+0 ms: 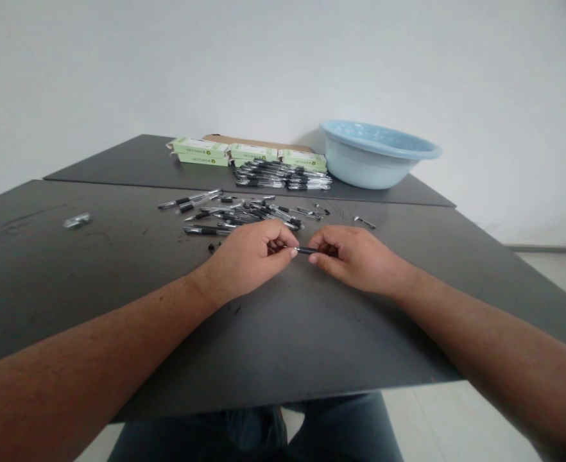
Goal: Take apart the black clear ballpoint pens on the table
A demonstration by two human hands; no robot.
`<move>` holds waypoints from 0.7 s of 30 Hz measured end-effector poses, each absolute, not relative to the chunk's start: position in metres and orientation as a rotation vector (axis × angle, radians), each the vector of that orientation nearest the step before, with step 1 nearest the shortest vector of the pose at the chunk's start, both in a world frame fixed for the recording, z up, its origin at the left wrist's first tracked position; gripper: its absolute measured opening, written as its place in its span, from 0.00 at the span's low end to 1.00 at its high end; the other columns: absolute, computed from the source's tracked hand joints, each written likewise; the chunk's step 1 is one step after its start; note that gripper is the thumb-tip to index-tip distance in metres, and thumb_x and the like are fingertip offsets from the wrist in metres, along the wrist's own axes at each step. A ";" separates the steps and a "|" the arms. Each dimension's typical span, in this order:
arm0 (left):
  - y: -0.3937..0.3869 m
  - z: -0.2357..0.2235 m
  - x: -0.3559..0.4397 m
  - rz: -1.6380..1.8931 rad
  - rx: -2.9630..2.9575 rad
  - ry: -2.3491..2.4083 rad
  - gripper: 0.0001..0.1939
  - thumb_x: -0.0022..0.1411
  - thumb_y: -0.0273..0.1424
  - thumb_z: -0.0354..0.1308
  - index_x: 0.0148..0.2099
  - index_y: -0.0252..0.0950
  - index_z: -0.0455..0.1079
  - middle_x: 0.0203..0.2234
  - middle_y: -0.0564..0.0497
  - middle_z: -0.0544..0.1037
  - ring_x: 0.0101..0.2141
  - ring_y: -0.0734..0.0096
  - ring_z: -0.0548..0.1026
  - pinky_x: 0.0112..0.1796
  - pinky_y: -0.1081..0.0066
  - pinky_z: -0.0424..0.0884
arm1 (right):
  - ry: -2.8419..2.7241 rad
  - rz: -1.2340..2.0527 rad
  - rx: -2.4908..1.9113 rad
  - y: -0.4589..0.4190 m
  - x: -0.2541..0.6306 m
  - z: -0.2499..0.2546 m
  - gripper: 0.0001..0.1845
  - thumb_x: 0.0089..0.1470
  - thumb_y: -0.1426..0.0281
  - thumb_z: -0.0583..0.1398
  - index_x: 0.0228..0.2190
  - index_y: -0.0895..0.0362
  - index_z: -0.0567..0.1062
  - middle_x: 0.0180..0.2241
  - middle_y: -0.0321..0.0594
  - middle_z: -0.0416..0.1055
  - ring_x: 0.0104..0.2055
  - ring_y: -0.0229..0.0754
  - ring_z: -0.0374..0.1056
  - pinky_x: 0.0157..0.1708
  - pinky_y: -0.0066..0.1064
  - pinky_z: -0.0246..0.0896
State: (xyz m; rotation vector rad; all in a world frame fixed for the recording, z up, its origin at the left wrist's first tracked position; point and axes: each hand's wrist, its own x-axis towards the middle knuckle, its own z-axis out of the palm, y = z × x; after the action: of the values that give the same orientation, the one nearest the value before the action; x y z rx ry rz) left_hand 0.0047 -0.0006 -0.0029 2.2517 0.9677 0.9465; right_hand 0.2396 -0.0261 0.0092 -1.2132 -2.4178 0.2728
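Between my two hands is a pen with a black grip, held roughly level above the table's near half. My left hand pinches its silvery tip end with thumb and forefinger. The other end lies in the closed fingers of my right hand, which hide most of the barrel. Just beyond my left hand spreads a loose pile of pens and pen parts, clear with black grips. A few small clear-and-black pieces lie to the right of that pile.
Behind the pile, stacked pens lie before green-and-white cartons. A light blue basin stands at the back right. One clear crumpled piece rests at the left, and a small clip-like part at the right. A seam crosses the dark table.
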 end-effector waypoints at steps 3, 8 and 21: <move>-0.001 -0.002 0.005 0.936 2.247 0.964 0.03 0.62 0.28 0.61 0.38 0.38 0.76 0.29 0.56 0.81 0.29 0.74 0.78 0.33 0.74 0.71 | -2.490 0.270 -1.166 -0.027 0.239 0.010 0.08 0.66 0.68 0.57 0.40 0.55 0.77 0.35 0.39 0.79 0.37 0.41 0.73 0.38 0.31 0.62; 0.000 -0.002 0.005 0.961 2.262 0.963 0.03 0.62 0.28 0.62 0.38 0.37 0.76 0.29 0.56 0.81 0.29 0.75 0.78 0.33 0.75 0.71 | -2.375 0.322 -1.236 -0.027 0.239 0.008 0.07 0.61 0.69 0.62 0.42 0.55 0.75 0.34 0.37 0.78 0.34 0.40 0.73 0.35 0.29 0.61; 0.001 -0.003 0.005 0.983 2.282 0.926 0.03 0.62 0.25 0.62 0.38 0.37 0.76 0.28 0.57 0.80 0.29 0.76 0.77 0.32 0.76 0.70 | -2.463 0.316 -1.189 -0.024 0.242 0.005 0.07 0.65 0.68 0.58 0.40 0.55 0.76 0.33 0.38 0.78 0.35 0.41 0.73 0.37 0.31 0.61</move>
State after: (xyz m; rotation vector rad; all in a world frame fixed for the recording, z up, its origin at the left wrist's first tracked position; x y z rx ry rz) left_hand 0.0048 0.0005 -0.0034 2.2822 0.9259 0.9835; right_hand 0.2415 -0.0237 0.0049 -1.1892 -2.4633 0.3161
